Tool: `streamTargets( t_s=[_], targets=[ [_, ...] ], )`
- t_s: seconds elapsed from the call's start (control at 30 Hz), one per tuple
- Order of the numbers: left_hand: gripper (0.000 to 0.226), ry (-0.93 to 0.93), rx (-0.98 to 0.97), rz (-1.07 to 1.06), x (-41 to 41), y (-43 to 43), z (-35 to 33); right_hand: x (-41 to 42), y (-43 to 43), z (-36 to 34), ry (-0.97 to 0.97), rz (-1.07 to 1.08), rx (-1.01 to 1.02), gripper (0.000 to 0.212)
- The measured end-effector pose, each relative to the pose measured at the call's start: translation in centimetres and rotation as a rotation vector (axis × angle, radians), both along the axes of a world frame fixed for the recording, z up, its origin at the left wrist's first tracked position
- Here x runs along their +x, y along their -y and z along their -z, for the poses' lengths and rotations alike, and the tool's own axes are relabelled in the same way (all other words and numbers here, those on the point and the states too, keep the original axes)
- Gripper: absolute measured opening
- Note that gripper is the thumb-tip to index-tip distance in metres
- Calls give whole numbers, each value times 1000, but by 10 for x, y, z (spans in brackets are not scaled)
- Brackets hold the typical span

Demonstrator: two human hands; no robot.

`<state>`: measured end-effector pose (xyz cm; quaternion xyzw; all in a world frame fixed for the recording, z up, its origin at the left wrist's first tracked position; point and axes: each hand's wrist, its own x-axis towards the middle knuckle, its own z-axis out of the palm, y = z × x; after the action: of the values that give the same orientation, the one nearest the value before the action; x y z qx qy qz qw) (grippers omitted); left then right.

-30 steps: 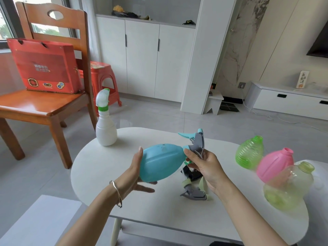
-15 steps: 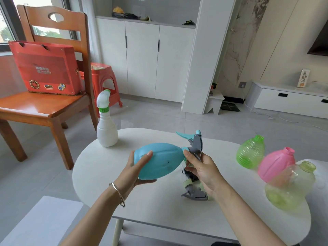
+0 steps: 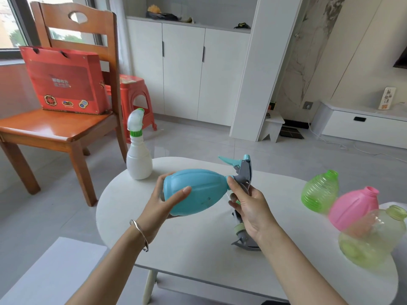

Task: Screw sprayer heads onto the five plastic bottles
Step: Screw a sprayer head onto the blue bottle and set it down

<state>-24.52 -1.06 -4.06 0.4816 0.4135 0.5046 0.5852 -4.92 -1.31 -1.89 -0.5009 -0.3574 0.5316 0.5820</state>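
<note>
Fingers [image 3: 186, 190] of left hand [image 3: 161, 203] wrap the blue bottle [image 3: 193, 191], held sideways above the surface [image 3: 198, 249]; right hand [image 3: 250, 205] fingers pinch the grey-teal sprayer head [image 3: 243, 170] at its neck, so bottle two looks mid-screw. White bottle [image 3: 139, 159] at 10 o'clock stands capped: one done. Green bottle [image 3: 319, 190], pink bottle [image 3: 352, 208] and clear bottle [image 3: 372, 238] at 3 o'clock lie headless. Spare heads [image 3: 241, 235] sit under the right wrist; count unclear.

Grey tiled floor [image 3: 193, 142]; white cabinets [image 3: 187, 71]; wooden chair [image 3: 66, 128] beside window [image 3: 13, 23]; daylight.
</note>
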Motion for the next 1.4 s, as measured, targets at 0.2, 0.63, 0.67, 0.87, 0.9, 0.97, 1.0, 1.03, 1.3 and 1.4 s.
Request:
streamTargets(
  t_s=[0.2,0.63,0.67,0.87,0.9,0.97,1.0,1.03,1.3,1.4],
  targets=[
    [56,241,-167,92,-1,-2,-3,-27,1,0,226,-251,160,51],
    [53,100,-94,-57,-42,-25,8,-85,-35,13,290,-306,228,85],
    [49,77,-97,-68,-49,-30,8,-87,-41,13,299,-311,225,82],
    [38,-15,-100,-178,-89,-66,9,-97,-80,16,372,-321,202,73],
    [35,-19,-88,-265,-94,-73,12,-100,-88,18,398,-308,199,73],
    [37,-62,-43,-428,-105,-89,20,-105,-105,25,462,-284,199,75],
    [42,-116,-9,-474,-108,-96,23,-106,-112,29,503,-270,206,75],
    [47,-183,26,-499,-111,-103,27,-108,-121,34,552,-254,215,76],
    [91,-513,143,-369,-131,-151,64,-115,-161,71,825,-199,270,89],
    [89,-498,149,-313,-130,-163,70,-120,-166,80,796,-189,292,91]
  ],
)
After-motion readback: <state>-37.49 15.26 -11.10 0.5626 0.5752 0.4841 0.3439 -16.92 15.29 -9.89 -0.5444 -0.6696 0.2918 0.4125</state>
